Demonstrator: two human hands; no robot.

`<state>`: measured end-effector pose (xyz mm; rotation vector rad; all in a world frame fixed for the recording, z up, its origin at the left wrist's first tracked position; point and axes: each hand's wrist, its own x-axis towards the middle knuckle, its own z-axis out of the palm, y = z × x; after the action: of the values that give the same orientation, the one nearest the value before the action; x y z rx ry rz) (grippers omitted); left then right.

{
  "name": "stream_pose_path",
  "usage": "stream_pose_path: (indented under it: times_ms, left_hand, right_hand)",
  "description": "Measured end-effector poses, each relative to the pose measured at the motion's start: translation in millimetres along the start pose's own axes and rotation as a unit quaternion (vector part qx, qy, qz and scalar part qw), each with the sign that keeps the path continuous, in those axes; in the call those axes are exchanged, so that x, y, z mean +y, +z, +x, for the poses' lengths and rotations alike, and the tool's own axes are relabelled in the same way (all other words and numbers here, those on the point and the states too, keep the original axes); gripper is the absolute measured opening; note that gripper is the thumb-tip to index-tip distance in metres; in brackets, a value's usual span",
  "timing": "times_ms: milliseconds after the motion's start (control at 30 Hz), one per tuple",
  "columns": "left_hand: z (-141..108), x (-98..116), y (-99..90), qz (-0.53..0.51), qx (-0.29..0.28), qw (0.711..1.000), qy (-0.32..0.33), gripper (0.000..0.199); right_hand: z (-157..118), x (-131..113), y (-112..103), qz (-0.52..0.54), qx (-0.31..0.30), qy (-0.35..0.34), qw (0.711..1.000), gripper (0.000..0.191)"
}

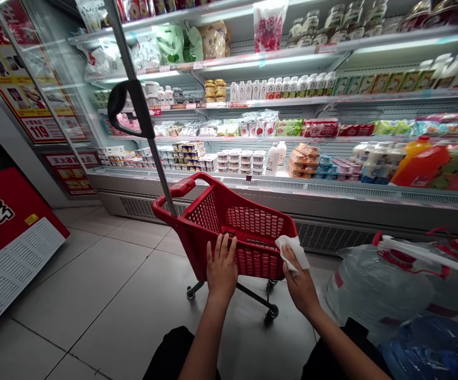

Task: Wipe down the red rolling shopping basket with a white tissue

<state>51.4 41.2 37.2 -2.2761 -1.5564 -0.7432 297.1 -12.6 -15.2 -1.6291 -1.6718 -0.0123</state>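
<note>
A red plastic shopping cart on dark wheels stands in front of me, its slatted basket bare inside. From its handle end a grey pole with a black grip rises up and to the left. My left hand lies flat with its fingers spread against the near side of the basket. At the right end of the basket, my right hand presses a white cloth against the rim and outer side.
Behind the cart runs a refrigerated shelf filled with cups, bottles and packs. Large water bottles stand on the floor at the right. A red and white cabinet is at the left. Posters hang on the left wall.
</note>
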Motion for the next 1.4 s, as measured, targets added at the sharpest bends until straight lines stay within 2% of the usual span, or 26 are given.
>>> stream_pose_path:
  times_ms: [100,267,367,433,533,667,767,867,1033,1133,1233,1333,1400]
  left_hand:
    - [-1,4,2.7,-0.006,0.002,1.0,0.006,0.076]
    - [-8,5,2.6,-0.018,0.001,1.0,0.02,0.074]
    - [-12,2,-4.0,-0.017,-0.004,0.999,0.027,0.078]
    - [-12,-3,-10.7,-0.001,-0.005,1.0,0.024,0.084]
    - [-11,-15,-20.0,0.023,0.022,0.999,-0.025,0.092]
    - [-9,-24,-22.7,0.033,0.048,0.996,-0.066,0.099]
    - [-9,-19,-19.2,0.031,0.044,0.996,-0.065,0.098]
    - [-9,-11,-16.2,0.027,0.044,0.997,-0.057,0.098]
    - [-7,-8,-17.1,0.031,0.04,0.997,-0.055,0.098]
    - [-8,-11,-20.5,0.044,0.038,0.996,-0.066,0.092]
    - [-11,-16,-24.6,0.052,0.035,0.996,-0.071,0.089]
    - [-13,-19,-28.5,0.05,0.03,0.996,-0.066,0.088]
    - [-14,-20,-30.8,0.045,0.029,0.997,-0.063,0.088]
  right_hand:
    - [15,-20,11,-0.02,-0.005,-0.05,0.999,0.059]
    - [36,-77,38,-0.031,-0.052,-0.154,0.986,0.063]
    - [39,-89,44,-0.036,-0.063,-0.183,0.98,0.065]
    - [35,-80,39,-0.046,-0.068,-0.193,0.978,0.067]
    - [25,-45,24,-0.072,-0.057,-0.173,0.981,0.067]
    - [17,5,5,-0.101,-0.016,-0.085,0.991,0.063]
    - [20,15,5,-0.097,0.008,-0.025,0.995,0.061]
    - [31,-11,20,-0.078,-0.002,-0.04,0.996,0.06]
    - [48,-91,46,-0.044,-0.068,-0.176,0.981,0.062]
    - [49,-109,46,-0.037,-0.092,-0.212,0.972,0.062]
    - [44,-84,33,-0.045,-0.099,-0.214,0.971,0.062]
    - [37,-31,16,-0.071,-0.083,-0.177,0.978,0.06]
    - [34,8,7,-0.089,-0.062,-0.129,0.986,0.059]
